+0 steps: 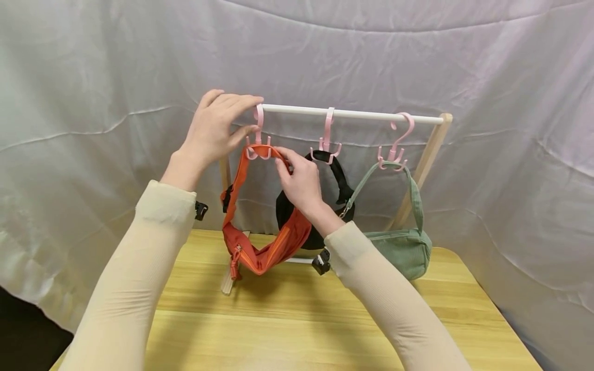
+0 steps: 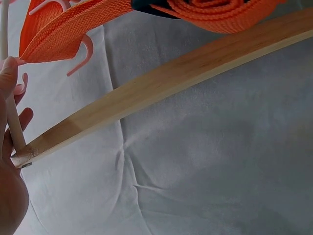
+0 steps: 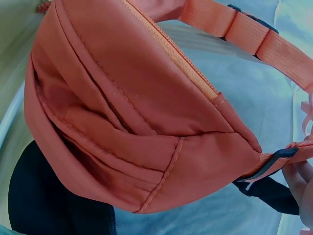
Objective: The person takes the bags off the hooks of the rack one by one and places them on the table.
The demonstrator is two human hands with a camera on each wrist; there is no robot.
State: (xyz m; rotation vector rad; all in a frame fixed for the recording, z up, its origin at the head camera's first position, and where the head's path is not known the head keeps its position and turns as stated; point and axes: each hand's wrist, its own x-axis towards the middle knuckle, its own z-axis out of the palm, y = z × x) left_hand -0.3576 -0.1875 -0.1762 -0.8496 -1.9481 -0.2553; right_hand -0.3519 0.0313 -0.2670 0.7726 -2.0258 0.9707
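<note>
An orange waist bag [image 1: 257, 252] hangs by its strap from the leftmost pink hook hanger [image 1: 260, 123] on a white rod [image 1: 297, 110]. My left hand [image 1: 215, 126] is at the rod's left end, its thumb and fingers about that hanger's stem. In the left wrist view, the left thumb [image 2: 7, 78] is in front of the rod, with other fingers behind it. My right hand [image 1: 301, 180] grips the bag's strap just right of the hooks. The right wrist view shows the bag body [image 3: 132, 112] large; only part of the right hand [image 3: 301, 181] appears at the edge.
A black bag [image 1: 341, 180] hangs on the middle pink hanger [image 1: 327, 129], behind my right hand. On the right hanger [image 1: 399, 136] hangs a green corduroy bag [image 1: 403, 250]. The wooden rack post [image 1: 431, 147] stands on a wood-grain table [image 1: 260, 330] before a grey curtain [image 1: 371, 62].
</note>
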